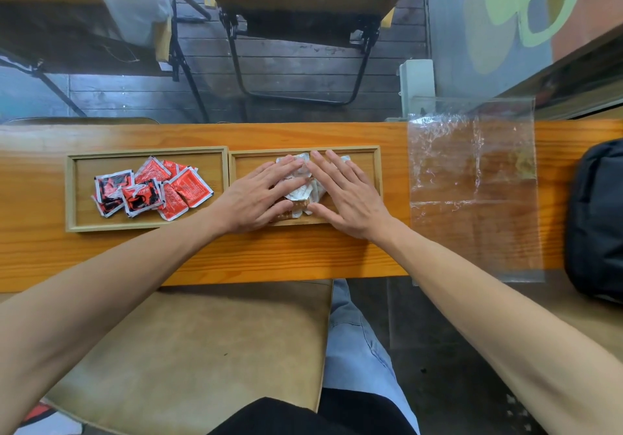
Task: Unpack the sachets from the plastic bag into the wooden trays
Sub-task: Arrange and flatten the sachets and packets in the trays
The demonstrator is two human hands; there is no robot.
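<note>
Two wooden trays lie side by side on the narrow wooden table. The left tray [70, 191] holds a pile of several red and black sachets [151, 189]. The right tray [377, 164] holds several white and brown sachets [302, 195]. My left hand [257, 195] and my right hand [344, 195] both lie flat on the white sachets, palms down, fingers spread and nearly touching at the tips. The hands hide most of that pile. The clear plastic bag [472, 185] lies flat to the right of the trays and looks to have nothing in it.
A black bag [596, 218] sits at the table's right end, beside the plastic bag. A tan chair seat [188, 350] is below the table's near edge. A folding chair [296, 29] stands beyond the far edge.
</note>
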